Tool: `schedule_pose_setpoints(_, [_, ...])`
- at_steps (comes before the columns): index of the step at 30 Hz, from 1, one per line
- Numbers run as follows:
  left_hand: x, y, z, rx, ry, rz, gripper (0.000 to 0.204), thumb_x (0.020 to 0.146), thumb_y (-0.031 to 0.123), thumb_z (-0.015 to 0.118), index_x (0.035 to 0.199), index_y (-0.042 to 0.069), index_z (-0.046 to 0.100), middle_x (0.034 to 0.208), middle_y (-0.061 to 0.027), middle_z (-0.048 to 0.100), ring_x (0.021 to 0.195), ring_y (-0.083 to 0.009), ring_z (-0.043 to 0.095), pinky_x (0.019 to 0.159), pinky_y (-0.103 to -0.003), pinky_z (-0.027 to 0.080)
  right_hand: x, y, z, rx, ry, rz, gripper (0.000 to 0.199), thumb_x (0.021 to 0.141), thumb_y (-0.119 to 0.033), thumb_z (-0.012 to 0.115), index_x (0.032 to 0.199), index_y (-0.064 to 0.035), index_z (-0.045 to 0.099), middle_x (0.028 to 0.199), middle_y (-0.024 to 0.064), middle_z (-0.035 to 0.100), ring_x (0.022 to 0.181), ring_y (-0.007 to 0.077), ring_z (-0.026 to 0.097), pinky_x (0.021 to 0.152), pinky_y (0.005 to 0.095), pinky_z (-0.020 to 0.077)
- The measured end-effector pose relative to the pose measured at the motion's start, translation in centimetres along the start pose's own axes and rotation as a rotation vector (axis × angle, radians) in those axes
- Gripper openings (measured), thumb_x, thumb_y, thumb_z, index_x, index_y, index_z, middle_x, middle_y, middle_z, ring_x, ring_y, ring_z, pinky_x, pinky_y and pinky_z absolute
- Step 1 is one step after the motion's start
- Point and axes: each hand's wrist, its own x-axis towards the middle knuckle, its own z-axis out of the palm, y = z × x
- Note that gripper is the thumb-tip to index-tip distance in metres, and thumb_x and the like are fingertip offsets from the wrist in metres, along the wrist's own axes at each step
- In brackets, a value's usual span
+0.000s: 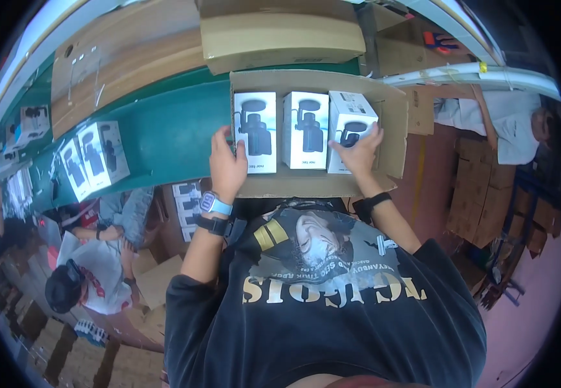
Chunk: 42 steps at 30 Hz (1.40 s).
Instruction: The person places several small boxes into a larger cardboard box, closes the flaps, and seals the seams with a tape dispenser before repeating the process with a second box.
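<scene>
An open cardboard carton (393, 139) stands in front of me with three white boxes inside, each printed with a picture of a dark device. The left box (264, 132) lies by the carton's left wall, and the middle box (306, 129) sits apart from it. My right hand (360, 156) spans the right box (351, 103), thumb on its left side and fingers at its right edge. This box shows its top end and looks tilted. At the carton's left wall is my left hand (227, 169), its fingers outside and its thumb inside, beside the left box.
A green bench surface (170, 129) runs to the left, carrying more white boxes (93, 158). Behind the carton lies a larger closed cardboard box (284, 39). One person (96, 284) sits at the lower left; another person (507, 123) is at the right near stacked cartons (481, 187).
</scene>
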Motion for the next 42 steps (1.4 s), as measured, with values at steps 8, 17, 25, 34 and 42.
schedule_pose_setpoints(8, [0.8,0.7,-0.6,0.104,-0.054,0.034,0.042,0.094,0.006,0.057,0.133,-0.001,0.046,0.123,-0.0278,0.058,0.105,-0.0473,0.061,0.087,-0.051,0.051,0.5,-1.9,-1.8,-0.054,-0.166,0.026,0.135,0.065,-0.039,0.087,0.16,-0.0081,-0.004,0.15,0.0342,0.019,0.138,0.0495,0.025,0.113,0.0595,0.0255])
schedule_pose_setpoints(17, [1.0,-0.1,-1.0,0.06,-0.065,0.04,0.041,0.094,0.008,0.057,0.132,-0.002,0.047,0.123,-0.0271,0.058,0.107,-0.0467,0.061,0.086,-0.05,0.051,2.9,-3.4,0.9,-0.283,-0.344,0.024,0.114,0.071,-0.049,0.082,0.157,-0.0043,0.022,0.147,0.0303,0.034,0.137,0.0426,0.037,0.11,0.0551,0.0341])
schedule_pose_setpoints(25, [0.7,0.3,-1.3,0.021,-0.027,0.013,0.04,0.094,0.009,0.058,0.132,0.001,0.049,0.12,-0.0253,0.061,0.104,-0.0461,0.063,0.084,-0.051,0.052,7.6,-4.2,4.4,-0.023,-0.581,-0.012,0.094,0.066,-0.06,0.086,0.128,0.0058,0.06,0.128,0.0274,0.062,0.119,0.0362,0.062,0.104,0.0404,0.0478])
schedule_pose_setpoints(34, [-0.1,0.3,-1.8,0.08,0.007,-0.058,0.035,0.092,0.014,0.059,0.125,0.0,0.058,0.1,-0.0266,0.069,0.089,-0.0468,0.067,0.078,-0.052,0.055,8.5,7.8,4.1,0.908,-1.094,0.584,0.069,0.088,-0.047,0.077,0.137,-0.0031,0.055,0.129,0.0076,0.065,0.119,0.0233,0.063,0.103,0.0386,0.0501])
schedule_pose_setpoints(42, [1.2,0.6,-3.2,0.091,-0.163,-0.027,0.041,0.094,0.025,0.065,0.127,0.001,0.063,0.104,-0.0249,0.071,0.091,-0.0426,0.069,0.079,-0.042,0.056,9.7,4.9,7.2,0.852,-1.375,0.344,0.062,0.092,-0.043,0.073,0.138,-0.0053,0.055,0.13,0.0072,0.064,0.119,0.0204,0.062,0.104,0.0369,0.0501])
